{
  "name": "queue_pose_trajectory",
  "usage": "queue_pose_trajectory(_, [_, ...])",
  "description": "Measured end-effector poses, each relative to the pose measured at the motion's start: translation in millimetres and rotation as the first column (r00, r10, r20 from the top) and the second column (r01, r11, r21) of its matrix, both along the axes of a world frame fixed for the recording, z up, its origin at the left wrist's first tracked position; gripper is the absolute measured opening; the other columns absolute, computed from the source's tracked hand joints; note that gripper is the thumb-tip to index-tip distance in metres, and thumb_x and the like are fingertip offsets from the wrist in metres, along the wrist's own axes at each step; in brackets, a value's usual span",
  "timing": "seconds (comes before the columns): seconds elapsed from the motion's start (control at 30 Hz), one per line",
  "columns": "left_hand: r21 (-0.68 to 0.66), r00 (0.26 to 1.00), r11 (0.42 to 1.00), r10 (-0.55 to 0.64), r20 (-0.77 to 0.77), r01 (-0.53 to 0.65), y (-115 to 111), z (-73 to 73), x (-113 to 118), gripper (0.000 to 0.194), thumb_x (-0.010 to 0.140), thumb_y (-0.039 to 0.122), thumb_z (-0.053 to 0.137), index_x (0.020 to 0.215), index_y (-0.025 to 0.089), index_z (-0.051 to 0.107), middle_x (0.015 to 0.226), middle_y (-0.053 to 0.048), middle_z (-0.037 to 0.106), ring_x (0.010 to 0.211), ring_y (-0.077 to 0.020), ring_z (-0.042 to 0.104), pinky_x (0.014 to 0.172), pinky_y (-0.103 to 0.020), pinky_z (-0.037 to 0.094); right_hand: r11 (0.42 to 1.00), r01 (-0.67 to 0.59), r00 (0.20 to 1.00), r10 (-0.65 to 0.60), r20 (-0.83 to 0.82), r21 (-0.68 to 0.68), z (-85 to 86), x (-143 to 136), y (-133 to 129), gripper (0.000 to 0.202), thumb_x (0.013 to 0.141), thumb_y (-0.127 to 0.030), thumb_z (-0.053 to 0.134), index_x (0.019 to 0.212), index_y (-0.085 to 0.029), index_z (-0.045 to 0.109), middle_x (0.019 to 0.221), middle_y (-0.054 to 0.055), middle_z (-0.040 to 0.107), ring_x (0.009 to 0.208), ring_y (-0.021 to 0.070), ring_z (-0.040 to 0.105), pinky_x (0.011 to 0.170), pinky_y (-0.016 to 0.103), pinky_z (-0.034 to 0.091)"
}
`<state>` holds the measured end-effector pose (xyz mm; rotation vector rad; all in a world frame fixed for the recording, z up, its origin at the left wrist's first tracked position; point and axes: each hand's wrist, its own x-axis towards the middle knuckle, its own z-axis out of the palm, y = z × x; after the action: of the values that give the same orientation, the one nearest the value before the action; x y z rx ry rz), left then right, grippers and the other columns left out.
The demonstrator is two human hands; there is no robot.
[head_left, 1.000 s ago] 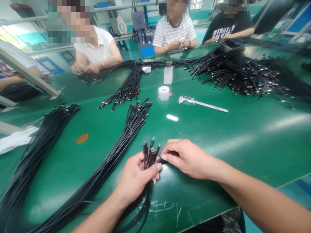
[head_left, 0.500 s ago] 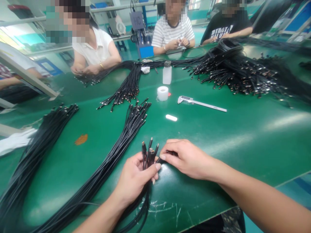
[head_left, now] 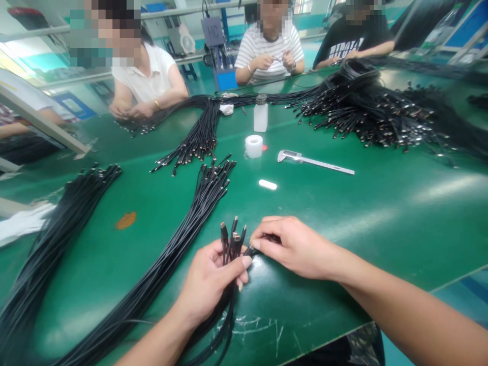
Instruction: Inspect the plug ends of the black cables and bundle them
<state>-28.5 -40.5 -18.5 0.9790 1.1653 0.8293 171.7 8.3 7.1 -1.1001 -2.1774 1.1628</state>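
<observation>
My left hand (head_left: 213, 277) is closed around a small bunch of black USB cables (head_left: 230, 244), their metal-tipped plugs pointing up and the cords trailing down toward me. Beside it, my right hand (head_left: 292, 247) pinches the plug end of one cable (head_left: 248, 250) that leans out of the bunch to the right. Some dark plug ends show under the curled right fingers, partly hidden. A larger bundle of black cables (head_left: 183, 229) lies on the table to the left of my left hand.
On the green table (head_left: 381, 218) lie a digital caliper (head_left: 316, 161), a white oval piece (head_left: 267, 185), a white tape roll (head_left: 253, 146) and a bottle (head_left: 261, 117). More cable bundles (head_left: 84, 203) lie left; a big pile (head_left: 366, 112) sits back right. Co-workers sit across.
Both my hands hold nearly the same pose, with the right hand still at the cable plug. Across the table, the hands of the person in stripes have moved apart.
</observation>
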Motion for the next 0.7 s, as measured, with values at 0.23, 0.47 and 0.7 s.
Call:
queue_pose_trajectory(0.23, [-0.005,1.0,1.0,0.004,-0.025,-0.004,-1.2,-1.1,0.2,0.031,0.077,0.032,0.079,0.092,0.012,0.06,0.061,-0.002,0.066,0.051,-0.0086,0.056,0.051,-0.017,0.047,1.0,0.002,1.0,-0.002,0.026,-0.002,0.2,-2.2,-1.7,0.016,0.09,-0.016,0.058,0.088,-0.017,0.074,0.081,0.001,0.066,0.072,0.0111,0.056,0.069,0.024,0.04])
queue_pose_trajectory(0.47, [0.0,0.998,1.0,0.003,-0.06,-0.003,-1.1,-1.1,1.0,0.035,0.077,0.037,0.079,0.093,0.012,0.06,0.06,-0.003,0.066,0.051,-0.0095,0.056,0.05,-0.018,0.047,0.997,-0.045,0.998,0.042,0.044,0.067,-2.7,-1.7,-1.6,0.02,0.093,-0.015,0.052,0.087,-0.014,0.071,0.084,0.004,0.066,0.076,0.0128,0.057,0.072,0.026,0.041])
queue_pose_trajectory(0.7, [0.015,0.996,0.996,0.09,-0.011,-0.09,0.5,2.3,0.0,0.035,0.076,0.033,0.08,0.094,0.011,0.059,0.061,-0.002,0.065,0.052,-0.0081,0.055,0.053,-0.016,0.046,0.997,0.07,0.997,-0.07,-0.013,0.017,-1.7,0.5,-1.7,0.007,0.09,-0.018,0.058,0.095,-0.015,0.06,0.082,0.001,0.06,0.072,0.0118,0.051,0.067,0.025,0.039])
